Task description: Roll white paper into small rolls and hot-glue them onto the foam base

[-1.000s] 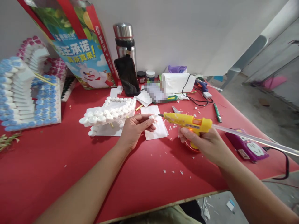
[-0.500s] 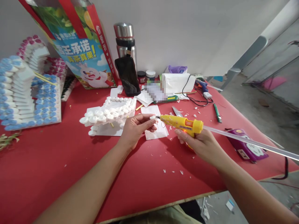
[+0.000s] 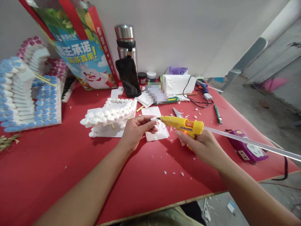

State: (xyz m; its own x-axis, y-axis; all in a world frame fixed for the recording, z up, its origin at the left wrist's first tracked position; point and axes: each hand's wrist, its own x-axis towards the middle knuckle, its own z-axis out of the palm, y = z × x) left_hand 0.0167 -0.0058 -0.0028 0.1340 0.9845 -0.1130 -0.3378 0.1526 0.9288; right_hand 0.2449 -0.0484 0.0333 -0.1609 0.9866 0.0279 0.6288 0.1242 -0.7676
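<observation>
My left hand (image 3: 138,129) pinches a small white piece (image 3: 154,119) between thumb and fingertips. My right hand (image 3: 202,142) is wrapped round the handle of a yellow glue gun (image 3: 181,123), whose nozzle is at the white piece. A long clear glue stick (image 3: 249,142) sticks out of the gun's rear. Left of my left hand stands a white model (image 3: 108,114) edged with rows of small white rosettes. White paper (image 3: 156,135) lies beneath the fingertips.
Blue-and-white models (image 3: 47,103) stand at the left. Behind are a bag (image 3: 87,59), a phone (image 3: 128,75) and a steel flask (image 3: 125,34). Scissors (image 3: 178,112), a green cutter (image 3: 218,114) and a purple power strip (image 3: 248,146) lie rightward on the red table (image 3: 145,182).
The glue gun and my right hand have shifted very slightly left. My left hand keeps its pinch on the white piece.
</observation>
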